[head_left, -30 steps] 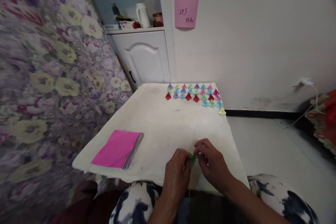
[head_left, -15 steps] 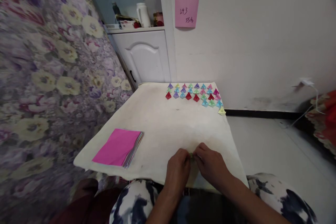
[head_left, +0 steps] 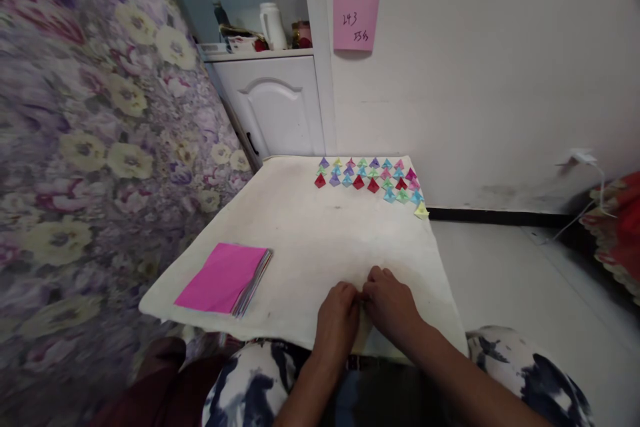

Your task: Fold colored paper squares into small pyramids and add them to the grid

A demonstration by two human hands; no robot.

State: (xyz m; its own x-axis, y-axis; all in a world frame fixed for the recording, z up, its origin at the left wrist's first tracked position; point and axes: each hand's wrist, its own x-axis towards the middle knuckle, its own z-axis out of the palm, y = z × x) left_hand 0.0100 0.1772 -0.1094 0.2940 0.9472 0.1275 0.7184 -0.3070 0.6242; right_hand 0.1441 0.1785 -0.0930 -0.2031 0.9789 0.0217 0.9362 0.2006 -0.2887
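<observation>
Near the front edge of the cream-covered table (head_left: 300, 227), my left hand (head_left: 340, 317) and my right hand (head_left: 393, 300) meet with fingertips pinched together. Between them is a small piece of folded paper, now almost wholly hidden by the fingers; a yellowish-green bit of it showed a moment ago. Left of the hands lies a stack of square coloured paper (head_left: 225, 278) with a pink sheet on top. Along the far right of the table, several small folded paper pieces (head_left: 359, 182) stand in overlapping rows, with a yellow folded piece (head_left: 421, 211) nearest me.
A pink note (head_left: 356, 20) with handwriting is stuck on the wall behind the table. A white cabinet (head_left: 275, 107) carries a white jug (head_left: 273, 25) and other items. Floral curtain (head_left: 125, 147) borders the left. At right, a plug and cable (head_left: 585, 157) hang from the wall.
My right hand has shifted slightly left and away from me, closing against the left fingertips. The yellowish-green bit between them has gone out of sight.
</observation>
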